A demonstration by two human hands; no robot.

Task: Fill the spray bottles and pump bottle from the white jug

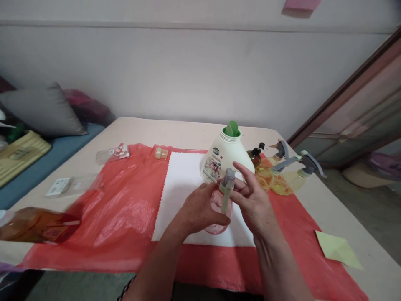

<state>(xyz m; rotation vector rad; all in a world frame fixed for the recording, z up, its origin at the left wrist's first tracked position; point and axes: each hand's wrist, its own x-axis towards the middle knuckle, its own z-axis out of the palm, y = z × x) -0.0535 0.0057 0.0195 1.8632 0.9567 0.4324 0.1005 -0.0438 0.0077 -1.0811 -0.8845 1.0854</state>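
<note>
A clear pinkish spray bottle [217, 228] with a grey trigger head [229, 179] stands over the white sheet in front of me. My left hand [199, 209] is closed around the bottle's body, the thumb across its near side. At the bottle's neck, thumb and fingers of my right hand [253, 200] grip just below the trigger head, while its index finger points up. Part of the bottle is hidden behind my fingers. Right behind it stands a large white detergent jug [230, 152] with a green inner spout [232, 128] and no cap on it.
Several spray bottles [286, 184] with yellow liquid and a dark pump bottle [256, 156] stand right. Leftward lie a translucent cap [161, 153], clear packaging [112, 154] and an amber bottle [37, 225]. Red plastic [125, 209] lies under the white sheet [175, 179]. A yellow note [338, 249] lies right.
</note>
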